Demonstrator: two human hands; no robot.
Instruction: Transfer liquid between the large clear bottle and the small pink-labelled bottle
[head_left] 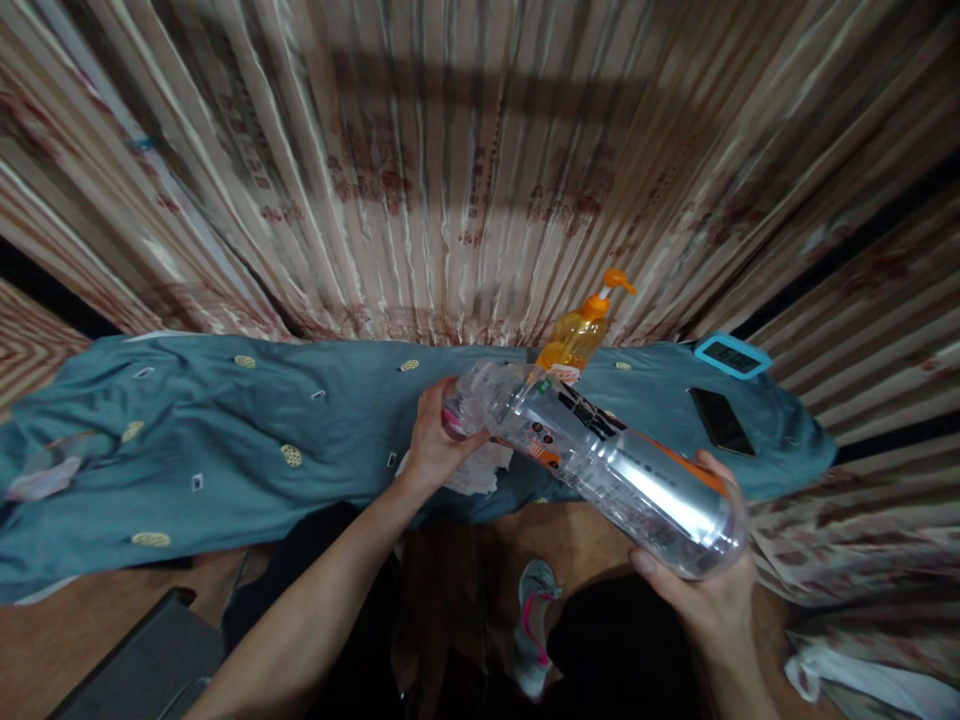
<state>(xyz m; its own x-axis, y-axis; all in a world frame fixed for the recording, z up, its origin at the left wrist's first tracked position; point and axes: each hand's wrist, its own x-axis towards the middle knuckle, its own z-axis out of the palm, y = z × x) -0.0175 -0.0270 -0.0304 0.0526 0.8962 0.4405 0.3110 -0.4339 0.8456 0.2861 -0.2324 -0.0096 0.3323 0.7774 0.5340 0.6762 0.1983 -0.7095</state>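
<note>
A large clear plastic bottle (pixel 585 440) lies slanted in the air between both hands, with a silver, black and orange label. My left hand (pixel 441 440) is closed around its upper-left end, where a bit of pink shows. At the lower right, my right hand (pixel 709 580) grips the wide rounded end, thumb below and fingers behind. No liquid can be made out inside. Behind the bottle stands an orange pump bottle (pixel 574 335) with yellow-orange contents. Crumpled white tissue (pixel 480 472) lies just below my left hand.
A blue-green patterned cloth (pixel 225 420) covers the long surface. To the right are a blue-framed digital clock (pixel 733 356) and a black phone (pixel 721 420). Pleated curtains (pixel 450 180) hang behind and at the sides. A grey-and-pink shoe (pixel 535 625) shows on the floor.
</note>
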